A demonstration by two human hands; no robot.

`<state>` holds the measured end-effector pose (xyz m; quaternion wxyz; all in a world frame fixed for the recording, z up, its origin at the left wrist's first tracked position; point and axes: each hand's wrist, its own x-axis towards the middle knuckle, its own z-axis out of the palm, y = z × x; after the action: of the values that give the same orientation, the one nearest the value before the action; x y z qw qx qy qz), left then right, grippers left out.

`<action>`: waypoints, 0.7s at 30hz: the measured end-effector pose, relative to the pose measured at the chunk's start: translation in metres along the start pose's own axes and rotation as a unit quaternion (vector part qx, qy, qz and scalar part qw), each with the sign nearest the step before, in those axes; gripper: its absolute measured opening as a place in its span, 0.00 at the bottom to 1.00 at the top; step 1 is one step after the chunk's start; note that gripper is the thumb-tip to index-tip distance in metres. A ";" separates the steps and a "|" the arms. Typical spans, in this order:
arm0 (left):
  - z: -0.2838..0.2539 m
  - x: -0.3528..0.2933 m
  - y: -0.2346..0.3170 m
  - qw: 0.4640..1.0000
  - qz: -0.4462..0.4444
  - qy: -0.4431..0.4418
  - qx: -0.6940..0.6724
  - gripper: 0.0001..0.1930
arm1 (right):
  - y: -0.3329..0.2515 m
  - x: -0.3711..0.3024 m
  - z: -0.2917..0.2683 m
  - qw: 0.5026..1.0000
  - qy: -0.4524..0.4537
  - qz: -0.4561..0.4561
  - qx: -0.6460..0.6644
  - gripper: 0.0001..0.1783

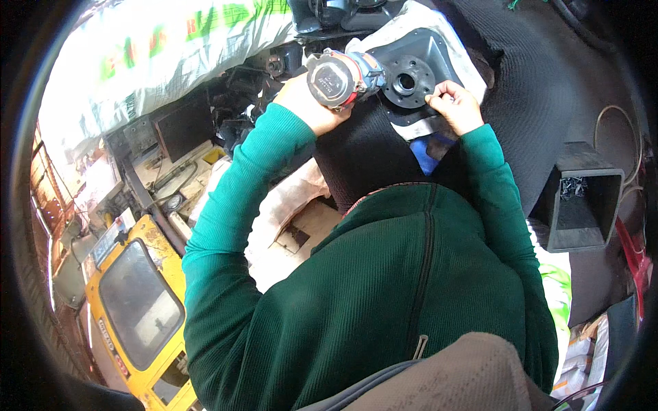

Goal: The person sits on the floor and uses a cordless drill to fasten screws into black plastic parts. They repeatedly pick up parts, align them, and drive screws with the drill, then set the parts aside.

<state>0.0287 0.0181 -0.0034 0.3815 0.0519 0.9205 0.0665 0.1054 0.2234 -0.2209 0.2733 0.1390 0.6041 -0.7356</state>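
Note:
My left hand [308, 104] is wrapped round a cordless drill [334, 81]. The drill has a blue and red body, and its dark battery end faces up. Just right of it, a black square-cornered part [439, 58] with a round, holed flange [407, 81] rests on a white sheet [471, 49] over my lap. My right hand [456, 107] is closed in a pinch at the flange's right rim. What its fingertips hold, if anything, is too small to make out. The drill's front end is hidden behind its body.
A grey rectangular tube or bin [582, 198] with small metal pieces inside stands at my right. To the left are a large white and green sack [178, 61], cluttered dark parts, and a yellow-framed panel with a window [140, 301]. Red strap-like material [632, 260] lies far right.

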 end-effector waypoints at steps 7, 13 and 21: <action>0.011 -0.018 -0.011 0.989 -0.075 -0.006 -0.126 0.21 | -0.005 0.003 0.001 0.998 0.014 -0.027 -0.062 0.09; 0.038 -0.069 -0.024 0.932 0.043 0.174 -0.315 0.21 | 0.001 0.002 -0.003 0.992 0.071 -0.072 -0.073 0.11; 0.065 -0.119 0.003 0.940 0.143 0.179 -0.252 0.27 | -0.050 -0.075 -0.011 0.868 -0.146 0.078 0.468 0.24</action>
<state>0.1591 0.0088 0.0343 0.1971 0.0723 0.9097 0.3584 0.1366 0.2582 -0.1425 0.3177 0.1879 0.1292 -0.9204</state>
